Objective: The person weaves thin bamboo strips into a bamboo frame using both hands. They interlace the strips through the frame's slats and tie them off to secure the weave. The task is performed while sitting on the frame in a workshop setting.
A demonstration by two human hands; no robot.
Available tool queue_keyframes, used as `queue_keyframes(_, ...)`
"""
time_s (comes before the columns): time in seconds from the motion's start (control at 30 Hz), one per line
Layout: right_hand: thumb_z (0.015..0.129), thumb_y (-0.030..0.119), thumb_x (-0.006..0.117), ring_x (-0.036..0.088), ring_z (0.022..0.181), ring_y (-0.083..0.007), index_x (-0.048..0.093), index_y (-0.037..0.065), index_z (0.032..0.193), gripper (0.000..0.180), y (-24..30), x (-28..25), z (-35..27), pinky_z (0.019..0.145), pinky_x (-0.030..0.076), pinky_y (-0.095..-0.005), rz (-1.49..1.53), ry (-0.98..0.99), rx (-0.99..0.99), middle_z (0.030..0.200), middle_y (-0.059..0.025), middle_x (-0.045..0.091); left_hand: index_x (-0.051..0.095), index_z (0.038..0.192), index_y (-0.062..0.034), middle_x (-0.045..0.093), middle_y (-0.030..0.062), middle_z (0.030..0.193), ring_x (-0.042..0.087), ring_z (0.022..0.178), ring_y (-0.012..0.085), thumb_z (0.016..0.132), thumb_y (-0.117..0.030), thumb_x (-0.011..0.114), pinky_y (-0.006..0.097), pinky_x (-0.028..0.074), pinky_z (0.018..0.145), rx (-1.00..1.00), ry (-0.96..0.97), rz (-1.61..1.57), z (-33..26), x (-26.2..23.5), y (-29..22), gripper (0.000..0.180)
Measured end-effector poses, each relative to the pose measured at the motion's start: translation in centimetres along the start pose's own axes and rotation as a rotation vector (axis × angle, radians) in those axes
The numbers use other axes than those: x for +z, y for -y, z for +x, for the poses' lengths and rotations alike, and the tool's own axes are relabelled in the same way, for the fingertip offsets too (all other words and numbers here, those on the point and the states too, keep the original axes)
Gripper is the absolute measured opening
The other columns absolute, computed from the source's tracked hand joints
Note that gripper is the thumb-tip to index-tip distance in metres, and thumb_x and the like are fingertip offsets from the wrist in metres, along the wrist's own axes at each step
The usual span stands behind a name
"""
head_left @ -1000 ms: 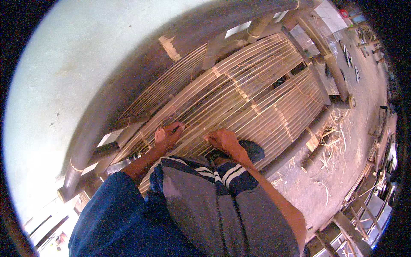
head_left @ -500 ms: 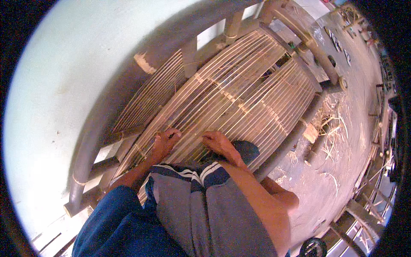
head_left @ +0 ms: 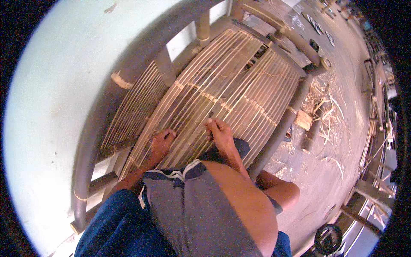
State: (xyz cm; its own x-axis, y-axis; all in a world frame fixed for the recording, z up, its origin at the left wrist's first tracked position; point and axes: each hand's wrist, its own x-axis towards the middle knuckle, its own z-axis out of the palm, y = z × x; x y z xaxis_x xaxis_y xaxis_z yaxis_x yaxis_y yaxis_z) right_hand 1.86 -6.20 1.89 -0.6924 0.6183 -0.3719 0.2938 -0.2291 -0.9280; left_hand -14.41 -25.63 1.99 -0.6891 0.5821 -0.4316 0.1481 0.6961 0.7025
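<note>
Close in, the left hand (head_left: 162, 143) lies at about eight o'clock on the woven cane panel (head_left: 214, 98), its fingers curled down among the strips; whether it pinches one I cannot tell. The right hand (head_left: 219, 132), near centre, has its grip closed on a cane strip (head_left: 201, 128). Much of the panel looks laid; cross-weaving seems sparse. Beyond, at three o'clock, cane scraps (head_left: 325, 115) litter the floor (head_left: 317, 171).
</note>
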Motion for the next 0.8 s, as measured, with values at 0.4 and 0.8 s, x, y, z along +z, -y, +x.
queue_keyframes(0.4, 0.099, 0.028, 0.055, 0.054, 0.059, -0.0130, 0.065, -0.002, 0.091, 0.033, 2.0, -5.5, -4.2, 0.057, 0.046, -0.0300, -0.286, -0.244, -0.040, 0.066, -0.0052, 0.058, 0.069, 0.100, -0.0016, 0.067, 0.0035, 0.084, 0.057, 0.073, 0.0101, 0.095, -0.024, 0.063, 0.028, 0.047, 0.065, 0.367, -0.004, -0.165, 2.7, 2.2, -8.7, 0.024)
queue_keyframes(0.8, 0.092, 0.025, 0.064, 0.067, 0.085, -0.0320, 0.065, 0.003, 0.112, 0.029, 1.6, -3.2, -4.2, 0.077, 0.053, -0.0389, -0.661, -0.122, -0.290, 0.096, -0.0179, 0.066, 0.069, 0.100, -0.0049, 0.066, 0.0070, 0.085, 0.060, 0.080, 0.0136, 0.093, -0.027, 0.064, 0.033, 0.048, 0.074, 0.013, -0.207, -0.137, -2.3, -1.4, -1.5, 0.023)
